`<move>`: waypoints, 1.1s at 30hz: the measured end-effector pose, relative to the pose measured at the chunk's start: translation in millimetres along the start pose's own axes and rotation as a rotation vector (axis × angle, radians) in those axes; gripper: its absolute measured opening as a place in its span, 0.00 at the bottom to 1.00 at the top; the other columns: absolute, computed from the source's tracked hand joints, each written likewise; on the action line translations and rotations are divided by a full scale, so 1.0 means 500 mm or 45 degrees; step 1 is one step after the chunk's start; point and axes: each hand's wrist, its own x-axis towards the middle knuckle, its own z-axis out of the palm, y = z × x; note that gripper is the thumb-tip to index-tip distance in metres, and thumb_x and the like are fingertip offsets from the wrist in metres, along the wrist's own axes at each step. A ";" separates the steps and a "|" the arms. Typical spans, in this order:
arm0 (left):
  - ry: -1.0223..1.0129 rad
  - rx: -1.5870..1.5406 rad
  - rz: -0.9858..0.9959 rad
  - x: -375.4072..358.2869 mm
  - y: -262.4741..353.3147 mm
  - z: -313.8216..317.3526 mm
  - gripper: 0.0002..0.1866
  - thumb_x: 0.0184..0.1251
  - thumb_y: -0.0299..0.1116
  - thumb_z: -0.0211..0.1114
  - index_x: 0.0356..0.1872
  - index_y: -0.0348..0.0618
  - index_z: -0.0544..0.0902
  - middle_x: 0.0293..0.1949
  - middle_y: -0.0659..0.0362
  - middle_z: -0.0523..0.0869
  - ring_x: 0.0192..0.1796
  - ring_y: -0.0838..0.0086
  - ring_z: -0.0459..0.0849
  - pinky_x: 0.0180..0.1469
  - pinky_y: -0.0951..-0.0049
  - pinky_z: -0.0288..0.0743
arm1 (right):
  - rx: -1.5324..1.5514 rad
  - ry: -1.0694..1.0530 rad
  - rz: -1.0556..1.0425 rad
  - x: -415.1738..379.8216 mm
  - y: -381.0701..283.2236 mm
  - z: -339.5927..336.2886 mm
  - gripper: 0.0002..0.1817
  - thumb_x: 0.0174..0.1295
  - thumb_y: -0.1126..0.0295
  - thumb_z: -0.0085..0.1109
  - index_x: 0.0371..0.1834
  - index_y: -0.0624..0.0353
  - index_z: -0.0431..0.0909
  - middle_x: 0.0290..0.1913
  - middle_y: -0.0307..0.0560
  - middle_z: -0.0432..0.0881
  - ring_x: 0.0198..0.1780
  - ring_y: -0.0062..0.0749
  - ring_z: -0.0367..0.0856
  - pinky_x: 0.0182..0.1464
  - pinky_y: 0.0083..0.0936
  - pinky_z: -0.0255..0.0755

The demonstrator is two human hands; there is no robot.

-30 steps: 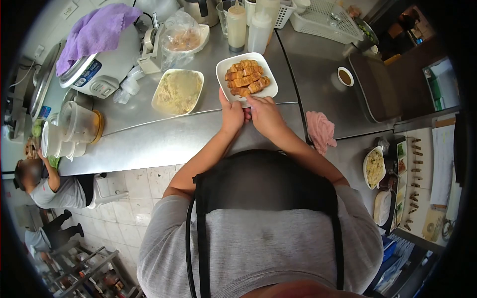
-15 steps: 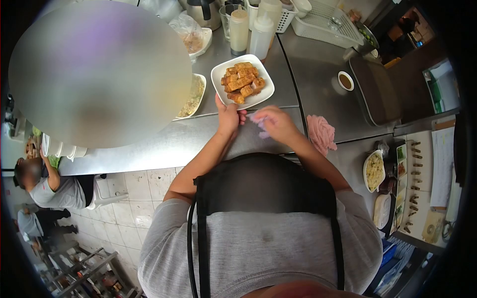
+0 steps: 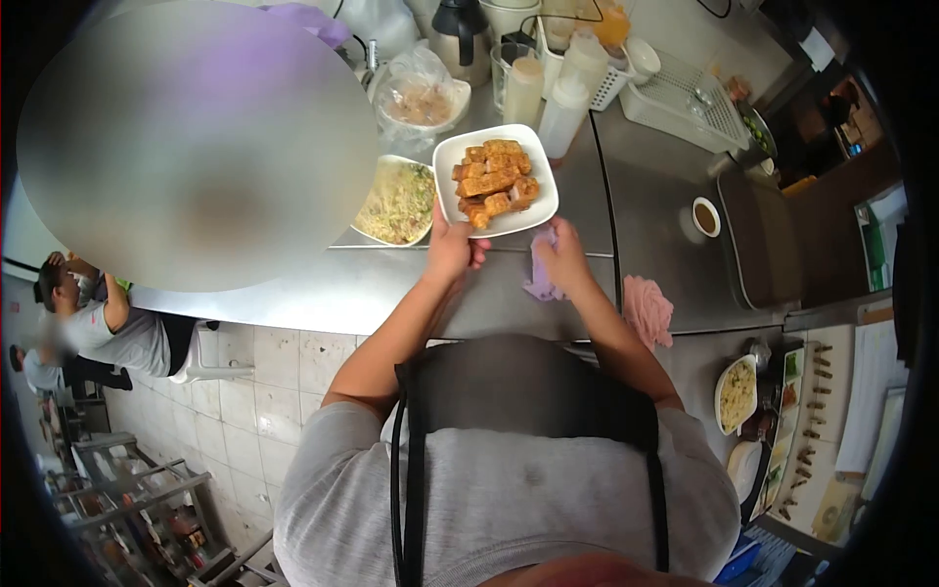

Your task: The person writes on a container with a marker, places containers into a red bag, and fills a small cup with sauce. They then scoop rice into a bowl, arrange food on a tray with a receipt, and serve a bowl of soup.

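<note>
My left hand grips the lower left edge of a white square plate, holding it over the front of the steel counter. Golden-brown fried pieces are piled in the middle of the plate. In my right hand is a bunched purple cloth, held at the plate's lower right corner. Whether the cloth presses on the rim is hard to see. Left of the plate sits a white dish of shredded food.
Squeeze bottles and a bagged bowl stand behind the plate. A pink cloth lies to the right, with a small sauce bowl beyond it. Another person is at the far left. A large blur covers the upper left.
My right hand has moved the purple cloth rightward, from below the plate's bottom edge to its lower right corner. My left hand keeps hold of the plate. The camera view has shifted slightly.
</note>
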 end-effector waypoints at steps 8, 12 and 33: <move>0.039 -0.011 0.262 -0.031 0.134 -0.134 0.20 0.60 0.32 0.47 0.54 0.50 0.56 0.32 0.54 0.75 0.12 0.79 0.69 0.08 0.85 0.58 | 1.080 -0.905 0.693 0.019 -0.123 0.164 0.41 0.49 0.61 0.56 0.59 0.57 0.39 0.29 0.51 0.74 0.23 0.33 0.75 0.23 0.28 0.69; 0.160 0.081 0.199 -0.044 0.156 -0.222 0.22 0.56 0.29 0.46 0.53 0.51 0.55 0.28 0.56 0.74 0.14 0.78 0.70 0.09 0.84 0.60 | 1.526 -1.039 1.121 0.016 -0.199 0.232 0.45 0.50 0.63 0.53 0.61 0.47 0.27 0.29 0.47 0.72 0.20 0.33 0.75 0.16 0.25 0.68; -0.239 0.337 -0.012 0.071 0.249 -0.175 0.20 0.51 0.27 0.42 0.49 0.52 0.59 0.22 0.58 0.72 0.13 0.78 0.69 0.09 0.82 0.59 | 1.555 -0.604 0.918 -0.070 -0.114 0.050 0.11 0.57 0.68 0.43 0.41 0.59 0.67 0.23 0.47 0.75 0.19 0.25 0.74 0.17 0.19 0.68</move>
